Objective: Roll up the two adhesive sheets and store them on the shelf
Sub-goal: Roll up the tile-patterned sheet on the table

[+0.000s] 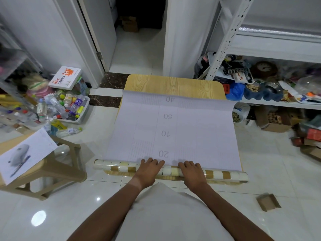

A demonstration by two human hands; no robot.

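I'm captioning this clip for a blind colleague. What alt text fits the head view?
Both hands, left hand and right hand, press on a checkered roll of adhesive sheet, its white gridded backing spread over a wooden table. A cluttered metal shelf stands at right.

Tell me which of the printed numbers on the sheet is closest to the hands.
The 20. It sits just beyond the fingertips of the left hand, at the rolled end of the adhesive sheet; the 10, 50 and 40 lie farther up.

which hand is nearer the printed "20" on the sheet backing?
Left. The left hand rests on the roll just below and left of the "20"; the right hand rests farther to its right.
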